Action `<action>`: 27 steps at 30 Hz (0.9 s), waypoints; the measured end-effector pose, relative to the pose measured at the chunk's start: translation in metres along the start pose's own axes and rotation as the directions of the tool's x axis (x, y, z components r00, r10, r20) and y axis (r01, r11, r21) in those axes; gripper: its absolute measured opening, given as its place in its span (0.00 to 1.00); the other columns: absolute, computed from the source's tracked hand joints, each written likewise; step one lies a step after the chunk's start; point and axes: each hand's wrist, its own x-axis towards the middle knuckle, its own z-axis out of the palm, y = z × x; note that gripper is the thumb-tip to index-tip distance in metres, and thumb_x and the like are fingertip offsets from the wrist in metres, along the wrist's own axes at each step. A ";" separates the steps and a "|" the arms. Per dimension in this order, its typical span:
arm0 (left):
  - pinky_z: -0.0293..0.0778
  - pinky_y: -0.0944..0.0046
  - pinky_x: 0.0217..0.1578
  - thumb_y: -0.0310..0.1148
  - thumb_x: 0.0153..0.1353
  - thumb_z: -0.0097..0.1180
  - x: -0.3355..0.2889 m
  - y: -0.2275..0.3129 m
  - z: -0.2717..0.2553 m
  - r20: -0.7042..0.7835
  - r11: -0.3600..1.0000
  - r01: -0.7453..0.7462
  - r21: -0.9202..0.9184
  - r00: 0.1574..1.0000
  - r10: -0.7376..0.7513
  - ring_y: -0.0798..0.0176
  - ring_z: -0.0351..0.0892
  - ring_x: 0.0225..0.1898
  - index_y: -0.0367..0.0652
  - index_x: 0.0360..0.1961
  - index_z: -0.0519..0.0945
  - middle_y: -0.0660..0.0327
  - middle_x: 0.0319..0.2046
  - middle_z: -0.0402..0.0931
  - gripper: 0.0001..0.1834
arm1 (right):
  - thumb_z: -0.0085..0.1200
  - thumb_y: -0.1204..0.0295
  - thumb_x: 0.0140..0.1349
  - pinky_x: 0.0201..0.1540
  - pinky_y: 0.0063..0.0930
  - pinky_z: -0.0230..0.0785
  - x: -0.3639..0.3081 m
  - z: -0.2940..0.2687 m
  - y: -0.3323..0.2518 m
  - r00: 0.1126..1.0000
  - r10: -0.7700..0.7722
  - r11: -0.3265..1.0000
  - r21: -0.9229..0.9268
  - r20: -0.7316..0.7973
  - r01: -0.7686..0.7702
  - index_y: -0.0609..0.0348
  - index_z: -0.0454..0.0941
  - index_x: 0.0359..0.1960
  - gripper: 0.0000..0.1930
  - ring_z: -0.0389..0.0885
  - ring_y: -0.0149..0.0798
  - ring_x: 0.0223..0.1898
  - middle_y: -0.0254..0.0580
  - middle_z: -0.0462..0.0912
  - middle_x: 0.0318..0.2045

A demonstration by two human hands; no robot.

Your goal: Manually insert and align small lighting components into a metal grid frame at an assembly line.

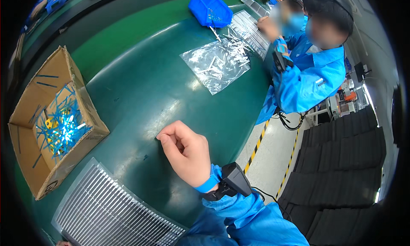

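Note:
My right hand is over the green tabletop, thumb and index finger pinched together and the other fingers curled in. Whatever is between the fingertips, if anything, is too small to make out. Below and to its left lies a clear-edged tray filled with rows of thin silvery strips. At the bottom left edge of the picture a small part of my left hand shows by the tray's near corner; most of its fingers are hidden. A blue strap and a black device sit round my right wrist.
A cardboard box with blue strips in it stands on the left. Farther off lie a clear plastic bag with small white pieces, a blue bin and another tray. A co-worker in blue sits at right, near stacked black material.

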 end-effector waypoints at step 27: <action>0.67 0.59 0.33 0.16 0.55 0.53 -0.028 -0.075 -0.014 0.023 0.998 -0.065 0.007 0.998 0.065 0.56 0.68 0.28 0.35 0.30 0.69 0.55 0.28 0.67 0.06 | 0.55 0.70 0.62 0.29 0.33 0.71 0.003 0.016 0.016 0.988 -0.143 0.980 0.130 -0.061 0.149 0.57 0.78 0.34 0.05 0.80 0.38 0.23 0.45 0.80 0.21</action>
